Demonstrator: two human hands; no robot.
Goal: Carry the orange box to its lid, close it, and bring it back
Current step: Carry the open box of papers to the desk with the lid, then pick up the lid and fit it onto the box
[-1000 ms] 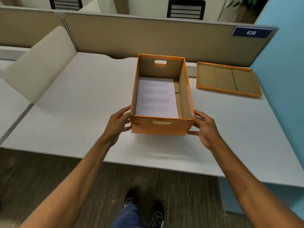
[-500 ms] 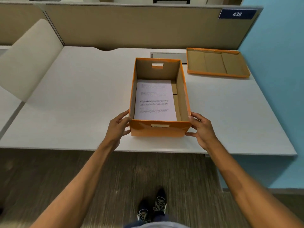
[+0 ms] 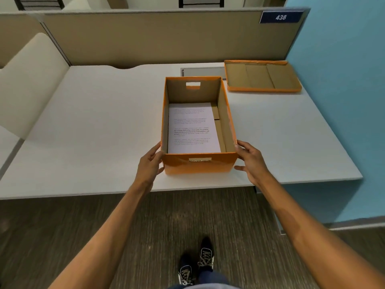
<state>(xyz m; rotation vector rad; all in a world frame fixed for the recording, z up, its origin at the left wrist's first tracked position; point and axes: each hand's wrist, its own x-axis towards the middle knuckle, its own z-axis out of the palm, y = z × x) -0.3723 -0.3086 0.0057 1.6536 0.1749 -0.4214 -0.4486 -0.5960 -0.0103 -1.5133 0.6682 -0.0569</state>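
Head view, one desk, itemised.

Item: orange box (image 3: 199, 165), lidless, standing on the white desk (image 3: 87, 126) close to its near edge; a printed sheet (image 3: 192, 128) lies flat on its floor. Change noted: over the last second the person has stepped back and the desk edge has come into sight, while the box has kept its spot between the hands. Judged meaning: the carry has not begun; this is the grip being set.

Item: lid (image 3: 263, 77), upturned, at the far right corner of the desk, well apart from the box, near the blue wall (image 3: 343, 101).

Item: left hand (image 3: 150, 164), pressed against the box's near left corner, fingers spread along the side.

Item: right hand (image 3: 252, 161), at the near right corner, fingertips touching the wall, thumb low. Both hands clasp the box without lifting it.
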